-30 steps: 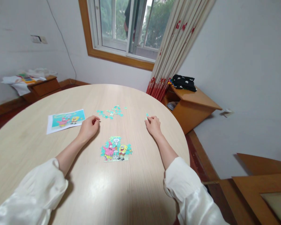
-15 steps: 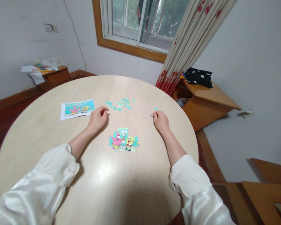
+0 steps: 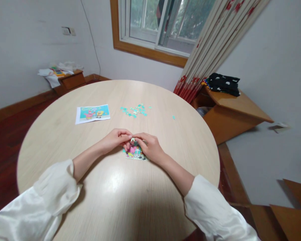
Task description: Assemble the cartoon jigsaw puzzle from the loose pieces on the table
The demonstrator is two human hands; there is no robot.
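Observation:
My left hand (image 3: 118,139) and my right hand (image 3: 152,146) meet fingertip to fingertip above the partly assembled jigsaw puzzle (image 3: 133,156). Pinched between them is a small, pale puzzle piece (image 3: 132,140). The fingers of both hands are closed around it. Below, the puzzle shows a pink starfish figure and part of a white figure; my hands cover its upper and right parts. Beyond my hands lies a scatter of loose turquoise puzzle pieces (image 3: 134,111). One single piece (image 3: 173,117) rests apart on the right.
The printed reference picture (image 3: 95,113) lies on the round wooden table (image 3: 115,207), at the far left. Behind the table's right edge stands a wooden cabinet (image 3: 240,117) with a folded black cloth (image 3: 224,83) on top. A curtain (image 3: 210,43) hangs beside the window.
Both hands have come together over the assembled puzzle, the right one carrying the piece in from the right. The view has shifted slightly, so the table sits further right.

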